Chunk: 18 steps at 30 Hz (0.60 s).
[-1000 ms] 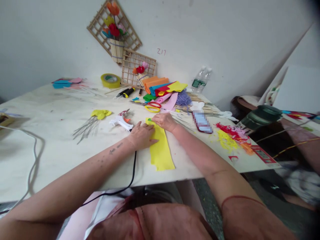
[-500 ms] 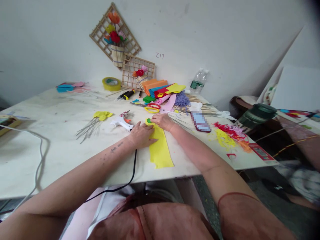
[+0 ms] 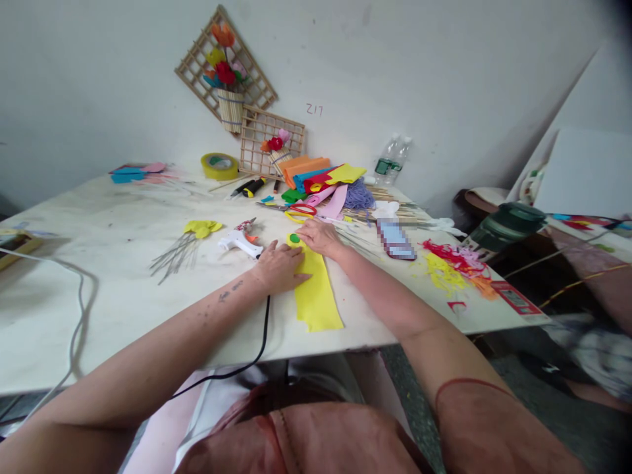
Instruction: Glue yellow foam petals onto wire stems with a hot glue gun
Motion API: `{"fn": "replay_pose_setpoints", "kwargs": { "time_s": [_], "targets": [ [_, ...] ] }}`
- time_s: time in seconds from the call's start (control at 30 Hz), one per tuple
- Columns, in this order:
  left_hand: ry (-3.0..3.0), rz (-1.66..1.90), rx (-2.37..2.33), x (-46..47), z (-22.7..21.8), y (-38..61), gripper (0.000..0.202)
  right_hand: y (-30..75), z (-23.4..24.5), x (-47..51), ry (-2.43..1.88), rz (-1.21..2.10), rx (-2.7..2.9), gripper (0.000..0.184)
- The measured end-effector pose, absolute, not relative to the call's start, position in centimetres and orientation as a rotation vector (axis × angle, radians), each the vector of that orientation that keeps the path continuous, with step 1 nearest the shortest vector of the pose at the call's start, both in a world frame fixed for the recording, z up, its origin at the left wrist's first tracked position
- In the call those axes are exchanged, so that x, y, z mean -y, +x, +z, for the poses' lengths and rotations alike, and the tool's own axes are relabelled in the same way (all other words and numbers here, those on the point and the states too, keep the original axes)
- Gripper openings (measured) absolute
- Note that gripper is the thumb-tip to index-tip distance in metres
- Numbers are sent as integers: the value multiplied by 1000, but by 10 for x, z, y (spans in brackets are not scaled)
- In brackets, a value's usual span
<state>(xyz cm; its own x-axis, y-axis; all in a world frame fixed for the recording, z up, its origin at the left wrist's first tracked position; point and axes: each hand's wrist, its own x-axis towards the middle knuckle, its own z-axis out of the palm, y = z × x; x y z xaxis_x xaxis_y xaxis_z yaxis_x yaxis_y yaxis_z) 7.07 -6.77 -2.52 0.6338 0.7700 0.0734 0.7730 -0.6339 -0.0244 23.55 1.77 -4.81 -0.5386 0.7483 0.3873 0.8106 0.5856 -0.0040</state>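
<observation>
A long yellow felt strip (image 3: pixel 316 296) lies on the pale table (image 3: pixel 113 263), running toward its front edge. My left hand (image 3: pixel 279 266) rests flat on the strip's left side, fingers stretched out. My right hand (image 3: pixel 320 237) sits at the strip's far end, fingers curled down onto it. A small green disc (image 3: pixel 294 238) lies on the yellow felt just left of my right fingertips. A white glue gun (image 3: pixel 241 243) lies immediately left of my left hand; its black cord (image 3: pixel 264 336) drops over the table edge.
Thin wires (image 3: pixel 174 255) and yellow felt petals (image 3: pixel 202 227) lie left. Scissors (image 3: pixel 300 212), stacked felt sheets (image 3: pixel 320 174), a tape roll (image 3: pixel 219 165), wooden trellises (image 3: pixel 270 141), water bottles (image 3: pixel 392 160), a phone (image 3: pixel 395 239) and felt scraps (image 3: pixel 457 266) crowd the far and right side.
The green disc at the strip's far end shows more fully beside my right fingers. Both hands stay on the yellow strip almost where they were.
</observation>
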Motion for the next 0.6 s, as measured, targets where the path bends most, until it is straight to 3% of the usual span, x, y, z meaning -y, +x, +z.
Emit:
{"fn": "replay_pose_setpoints", "kwargs": {
  "time_s": [0.27,0.6],
  "targets": [
    [-2774,-124,1281,68,-27,70,46,233,-50,-18,-1300,-209,2487,27],
    [-2650,-279,1378,60,-35,76,64,233,-46,-15,-1279,-268,2533,28]
  ]
}}
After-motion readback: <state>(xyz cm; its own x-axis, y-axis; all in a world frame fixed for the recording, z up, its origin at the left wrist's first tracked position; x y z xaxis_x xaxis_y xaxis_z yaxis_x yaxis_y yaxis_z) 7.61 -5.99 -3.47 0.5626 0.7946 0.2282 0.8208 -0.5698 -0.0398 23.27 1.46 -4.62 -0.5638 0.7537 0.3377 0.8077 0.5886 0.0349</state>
